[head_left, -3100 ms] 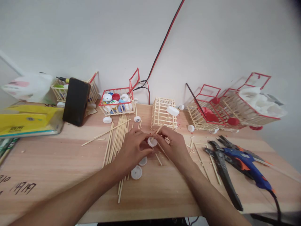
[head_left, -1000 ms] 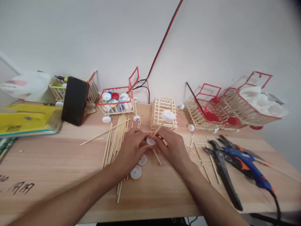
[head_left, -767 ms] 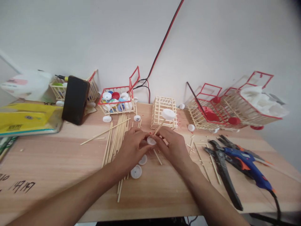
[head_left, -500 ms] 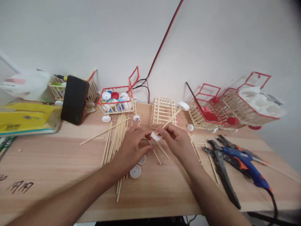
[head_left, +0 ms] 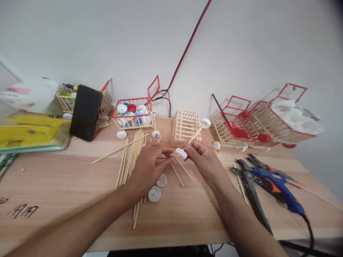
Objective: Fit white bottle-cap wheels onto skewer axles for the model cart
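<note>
1. The right hand (head_left: 205, 160) is pinched shut on an axle (head_left: 193, 136), a thin stick with a white cap at each end; the near cap (head_left: 181, 153) sits at its fingertips, the far cap (head_left: 205, 123) is up in the air.
2. The axle's long axis runs from the near cap up and away to the right, toward the bare cage (head_left: 186, 127); the far cap is just beside the cage's right edge.
3. The left hand (head_left: 150, 167) lies just left of the near cap, fingers curled and loosely together, tips close to the cap but apart from it; whether it grips anything small I cannot tell; the right hand is the nearer one, since it alone carries the axle.
4. Below the left hand, two loose caps (head_left: 158, 187) lie on the tabletop (head_left: 53, 178); left of them a bundle of sticks (head_left: 132, 155) runs away from the person.
5. Count farther out: one cart of caps (head_left: 132, 114) at the back; two red-rimmed carts (head_left: 264, 121) on the right; one glue gun (head_left: 278, 187) and one pair of pliers (head_left: 252, 189) near the right edge; one phone (head_left: 85, 112) propped at the left.
</note>
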`<action>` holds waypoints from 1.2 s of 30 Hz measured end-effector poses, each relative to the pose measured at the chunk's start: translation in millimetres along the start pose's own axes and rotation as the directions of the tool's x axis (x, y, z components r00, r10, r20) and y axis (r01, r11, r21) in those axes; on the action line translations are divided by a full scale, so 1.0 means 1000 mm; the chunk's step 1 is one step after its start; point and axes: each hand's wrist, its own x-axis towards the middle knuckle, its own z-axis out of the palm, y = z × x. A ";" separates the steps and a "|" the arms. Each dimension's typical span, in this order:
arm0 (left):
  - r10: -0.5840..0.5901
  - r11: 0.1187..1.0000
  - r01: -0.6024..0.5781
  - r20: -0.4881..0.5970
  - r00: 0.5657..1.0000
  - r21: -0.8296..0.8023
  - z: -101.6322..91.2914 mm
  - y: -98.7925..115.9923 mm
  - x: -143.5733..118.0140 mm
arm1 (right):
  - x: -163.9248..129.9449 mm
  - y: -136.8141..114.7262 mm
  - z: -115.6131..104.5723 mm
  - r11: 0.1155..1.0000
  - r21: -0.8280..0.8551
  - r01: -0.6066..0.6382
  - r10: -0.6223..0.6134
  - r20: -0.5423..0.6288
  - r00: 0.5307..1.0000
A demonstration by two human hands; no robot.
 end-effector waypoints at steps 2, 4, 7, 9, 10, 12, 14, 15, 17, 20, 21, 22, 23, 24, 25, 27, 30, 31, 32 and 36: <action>-0.005 1.000 0.004 -0.008 1.000 -0.010 0.000 0.000 0.000 | 0.000 0.000 0.000 0.999 -0.044 0.010 -0.010 -0.013 1.000; -0.016 1.000 0.016 -0.009 1.000 -0.020 0.001 0.001 0.000 | -0.001 0.000 0.001 0.991 -0.132 0.035 -0.040 -0.036 0.999; -0.034 0.999 0.034 0.006 0.999 -0.025 0.002 0.001 0.000 | -0.002 0.001 0.002 0.960 -0.265 0.096 -0.108 -0.034 0.994; -0.038 0.999 0.039 0.017 0.999 -0.027 0.003 0.000 0.000 | -0.003 0.002 0.004 0.930 -0.334 0.154 -0.168 -0.012 0.986; -0.039 0.999 0.040 0.018 0.999 -0.027 0.003 0.000 0.000 | -0.004 0.002 0.005 0.911 -0.370 0.184 -0.198 0.000 0.980; -0.038 0.999 0.038 0.018 0.999 -0.021 0.004 -0.002 0.000 | -0.006 0.001 0.007 0.870 -0.435 0.234 -0.250 0.022 0.968; -0.028 1.000 0.028 0.025 0.999 -0.008 0.004 -0.003 0.000 | -0.007 0.000 0.009 0.836 -0.477 0.269 -0.282 0.047 0.958; -0.021 1.000 0.022 0.030 0.999 -0.001 0.004 -0.003 0.000 | -0.008 0.000 0.009 0.825 -0.489 0.284 -0.295 0.057 0.954; -0.009 1.000 0.008 0.041 0.999 0.009 0.004 -0.003 0.000 | -0.008 -0.001 0.010 0.806 -0.507 0.305 -0.315 0.069 0.947; 0.009 1.000 -0.010 0.045 0.999 0.008 0.005 -0.004 0.001 | -0.009 -0.002 0.010 0.792 -0.524 0.314 -0.319 0.085 0.944; 0.014 1.000 -0.014 0.045 0.999 0.005 0.005 -0.004 0.001 | -0.009 -0.003 0.010 0.788 -0.529 0.315 -0.317 0.089 0.944; 0.016 1.000 -0.017 0.046 0.999 0.002 0.006 -0.004 0.001 | -0.009 -0.003 0.010 0.785 -0.533 0.316 -0.317 0.092 0.944; 0.016 1.000 -0.016 0.046 0.999 -0.001 0.006 -0.004 0.000 | -0.009 -0.003 0.010 0.780 -0.539 0.317 -0.318 0.094 0.943; 0.014 1.000 -0.014 0.047 0.999 -0.002 0.006 -0.004 0.000 | -0.009 -0.003 0.010 0.777 -0.543 0.318 -0.320 0.095 0.943; 0.011 1.000 -0.011 0.048 0.999 -0.001 0.005 -0.003 0.000 | -0.009 -0.003 0.010 0.775 -0.546 0.318 -0.320 0.094 0.943; 0.004 1.000 -0.004 0.048 0.999 0.003 0.005 -0.003 0.000 | -0.009 -0.004 0.010 0.775 -0.547 0.316 -0.321 0.090 0.943; -0.004 1.000 0.004 0.051 0.999 0.008 0.004 -0.001 0.000 | -0.010 -0.003 0.010 0.773 -0.552 0.314 -0.327 0.078 0.942; -0.003 1.000 0.002 0.052 0.999 0.008 0.004 -0.001 0.000 | -0.010 -0.003 0.010 0.770 -0.555 0.314 -0.329 0.077 0.941; 0.001 1.000 -0.001 0.054 0.999 0.009 0.004 0.000 0.000 | -0.010 -0.003 0.010 0.768 -0.558 0.314 -0.330 0.076 0.941; 0.011 1.000 -0.011 0.050 0.999 0.009 0.004 -0.001 0.000 | -0.011 -0.002 0.010 0.768 -0.564 0.304 -0.322 0.071 0.944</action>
